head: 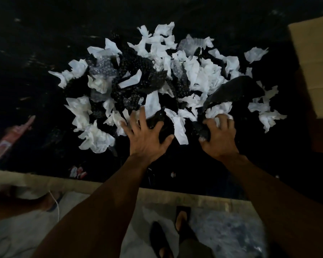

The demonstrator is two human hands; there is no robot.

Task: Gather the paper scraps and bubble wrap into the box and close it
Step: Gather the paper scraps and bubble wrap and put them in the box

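A wide pile of white paper scraps (199,75) mixed with clear bubble wrap (138,75) lies on a dark, glossy table (35,53). My left hand (145,138) rests flat on the near edge of the pile, fingers spread, with nothing held. My right hand (218,135) is closed on a crumpled white scrap and a dark piece of bubble wrap (235,92) that rises from the fist. A brown cardboard box (313,58) stands at the right edge, only partly in view; its inside is hidden.
Loose scraps (268,118) lie between the pile and the box. A pink-red packet (13,136) lies at the table's left, small coloured bits (77,172) near the front edge (45,181). Below are the floor and my sandalled feet (181,220).
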